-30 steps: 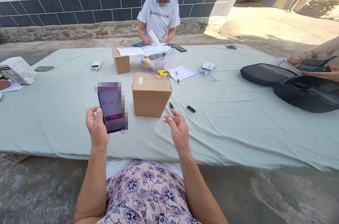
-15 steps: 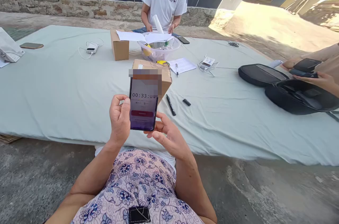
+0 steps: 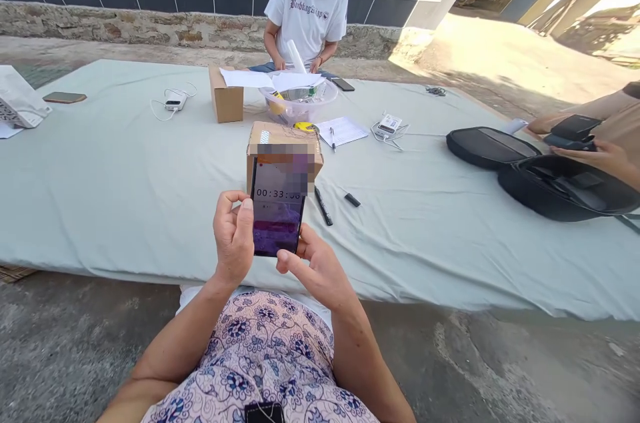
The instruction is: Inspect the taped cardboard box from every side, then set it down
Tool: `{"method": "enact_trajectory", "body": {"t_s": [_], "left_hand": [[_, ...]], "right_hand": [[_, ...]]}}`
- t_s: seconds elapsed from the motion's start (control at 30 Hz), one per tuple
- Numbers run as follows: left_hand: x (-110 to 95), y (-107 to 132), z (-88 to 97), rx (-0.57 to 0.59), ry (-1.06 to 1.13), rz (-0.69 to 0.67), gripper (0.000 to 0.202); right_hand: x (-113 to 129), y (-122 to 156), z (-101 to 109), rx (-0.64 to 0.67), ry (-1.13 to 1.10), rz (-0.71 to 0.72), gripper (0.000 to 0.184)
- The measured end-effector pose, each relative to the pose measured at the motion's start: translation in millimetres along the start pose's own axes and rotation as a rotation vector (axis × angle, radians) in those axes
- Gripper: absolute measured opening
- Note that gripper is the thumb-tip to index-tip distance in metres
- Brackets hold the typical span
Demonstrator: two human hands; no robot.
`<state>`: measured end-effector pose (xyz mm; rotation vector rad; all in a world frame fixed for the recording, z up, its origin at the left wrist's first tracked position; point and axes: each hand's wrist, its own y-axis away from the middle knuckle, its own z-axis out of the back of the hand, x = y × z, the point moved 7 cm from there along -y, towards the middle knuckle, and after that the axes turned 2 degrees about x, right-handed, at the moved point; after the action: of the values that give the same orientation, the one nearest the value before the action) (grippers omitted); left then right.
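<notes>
A smartphone (image 3: 278,216) is held upright in front of me, its lit screen showing a running timer. My left hand (image 3: 235,230) is closed on its left edge, the thumb along the side. The fingers of my right hand (image 3: 315,266) support the lower right edge from behind, and that thumb lies over the bottom of the screen. Directly behind the phone stands a cardboard box (image 3: 285,135), partly hidden, with a yellow tape measure (image 3: 306,126) on top. To the right lie a black marker (image 3: 323,206) and its separate cap (image 3: 353,200).
Across the cloth-covered table (image 3: 125,210) sits a person in a white shirt, behind a plastic basin (image 3: 300,110) and a second cardboard box (image 3: 229,102). On the right, another person's hands hold a dark device near an open black case (image 3: 560,190). Power banks with cables and paper lie around.
The phone and both hands have shifted slightly right and down in view. My right thumb has moved onto the lower screen. The timer has advanced.
</notes>
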<state>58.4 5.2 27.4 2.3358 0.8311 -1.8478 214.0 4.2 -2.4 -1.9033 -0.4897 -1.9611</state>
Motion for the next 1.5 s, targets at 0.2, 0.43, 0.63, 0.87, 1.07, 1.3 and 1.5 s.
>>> {"method": "enact_trajectory", "body": {"t_s": [0.2, 0.43, 0.63, 0.87, 1.07, 1.3, 1.5], "left_hand": [[2.4, 2.5, 0.5, 0.016, -0.003, 0.017, 0.035], [8.4, -13.7, 25.8, -0.067, 0.033, 0.085, 0.037], [13.3, -56.8, 126.7, -0.478, -0.276, 0.076, 0.021], [49.8, -69.7, 205.2, -0.533, -0.68, 0.274, 0.007], [49.6, -71.1, 208.7, -0.477, -0.925, 0.335, 0.013], [34.7, -76.8, 168.6, -0.384, -1.049, 0.244, 0.028], [30.4, -68.0, 65.1, 0.025, -0.703, -0.047, 0.073]], "right_hand": [[-3.9, 0.3, -1.8, -0.018, 0.016, -0.024, 0.033], [-8.3, 1.0, -3.6, 0.105, 0.038, -0.002, 0.054], [-21.6, -10.7, 18.5, -0.062, 0.078, -0.005, 0.043], [-43.9, -29.4, 49.9, -0.259, 0.153, -0.07, 0.039], [-70.6, -34.9, 73.5, -0.367, 0.152, -0.128, 0.041], [-91.8, -43.6, 80.9, -0.488, 0.153, -0.117, 0.055], [-107.7, -55.2, 78.1, -0.507, 0.114, -0.082, 0.074]]}}
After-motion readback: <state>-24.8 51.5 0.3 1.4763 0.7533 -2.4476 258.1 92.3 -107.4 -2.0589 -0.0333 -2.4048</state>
